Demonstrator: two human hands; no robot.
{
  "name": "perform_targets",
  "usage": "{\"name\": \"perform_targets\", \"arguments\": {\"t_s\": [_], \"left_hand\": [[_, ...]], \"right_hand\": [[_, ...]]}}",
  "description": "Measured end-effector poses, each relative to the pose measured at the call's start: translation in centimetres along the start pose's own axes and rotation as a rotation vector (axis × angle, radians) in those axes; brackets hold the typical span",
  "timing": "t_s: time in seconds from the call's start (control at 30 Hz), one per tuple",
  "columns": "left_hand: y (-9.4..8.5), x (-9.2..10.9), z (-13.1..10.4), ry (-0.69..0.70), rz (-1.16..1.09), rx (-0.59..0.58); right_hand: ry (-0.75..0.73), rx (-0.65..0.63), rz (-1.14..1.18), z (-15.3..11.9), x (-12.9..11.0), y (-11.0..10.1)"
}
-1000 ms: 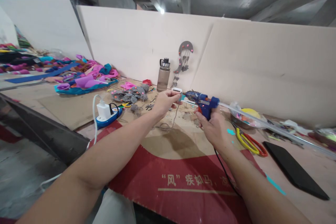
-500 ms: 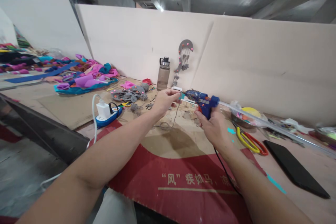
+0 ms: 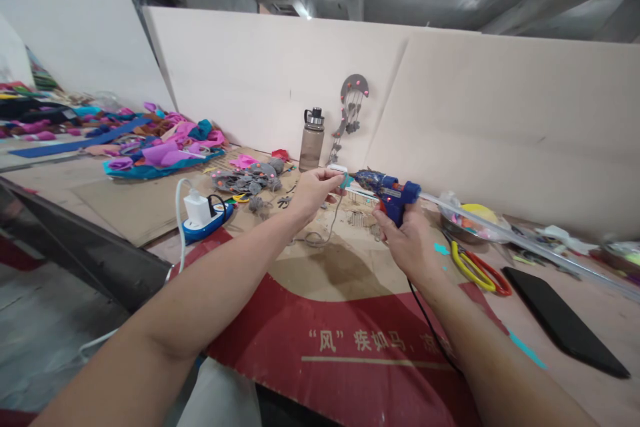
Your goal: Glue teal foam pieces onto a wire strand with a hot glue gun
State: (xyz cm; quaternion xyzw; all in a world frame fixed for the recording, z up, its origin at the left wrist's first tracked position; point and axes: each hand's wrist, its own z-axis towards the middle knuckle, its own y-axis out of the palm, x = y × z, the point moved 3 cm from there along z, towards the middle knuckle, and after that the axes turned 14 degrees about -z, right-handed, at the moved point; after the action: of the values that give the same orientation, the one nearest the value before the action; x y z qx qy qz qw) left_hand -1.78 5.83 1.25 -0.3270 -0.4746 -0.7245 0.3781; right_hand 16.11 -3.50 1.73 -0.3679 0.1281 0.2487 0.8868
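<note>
My right hand [image 3: 411,238] is closed around the handle of a blue hot glue gun [image 3: 396,195], its nozzle pointing left. A long clear glue stick [image 3: 505,235] runs out of the gun's rear to the right. In front of the nozzle, my left hand [image 3: 316,191] pinches a small teal piece [image 3: 347,180] between thumb and fingers. Grey cord [image 3: 330,230] hangs below these fingers and loops on the cardboard. The nozzle tip is very close to the teal piece; whether they touch I cannot tell.
Red-printed cardboard [image 3: 350,320] covers the worktop. A bottle [image 3: 311,143] and grey felt pieces [image 3: 240,179] stand beyond my left hand. On the left is a power strip [image 3: 207,223]. Yellow-and-red-handled pliers [image 3: 477,270], a black phone [image 3: 563,320] and a bowl [image 3: 467,230] lie right.
The glue gun has shifted very slightly to the right with my right hand. My left hand keeps its pinch and has hardly moved.
</note>
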Motion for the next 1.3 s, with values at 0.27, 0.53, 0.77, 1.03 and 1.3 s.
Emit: {"name": "perform_targets", "arguments": {"t_s": [0.27, 0.53, 0.77, 1.03, 1.3], "left_hand": [[0.24, 0.01, -0.14, -0.024, 0.028, -0.002], [0.06, -0.07, 0.02, -0.013, 0.001, -0.002], [0.12, 0.02, -0.05, -0.011, 0.021, -0.011], [0.17, 0.28, -0.12, -0.019, -0.015, 0.007], [0.00, 0.20, 0.06, -0.015, 0.005, 0.013]], "right_hand": [[0.088, -0.047, -0.013, -0.06, 0.07, 0.24], [0.086, -0.045, 0.009, -0.20, -0.01, 0.11], [0.072, -0.046, 0.017, -0.14, 0.03, 0.18], [0.085, -0.057, 0.005, -0.14, -0.04, 0.12], [0.085, -0.057, -0.015, -0.16, -0.05, 0.13]]}}
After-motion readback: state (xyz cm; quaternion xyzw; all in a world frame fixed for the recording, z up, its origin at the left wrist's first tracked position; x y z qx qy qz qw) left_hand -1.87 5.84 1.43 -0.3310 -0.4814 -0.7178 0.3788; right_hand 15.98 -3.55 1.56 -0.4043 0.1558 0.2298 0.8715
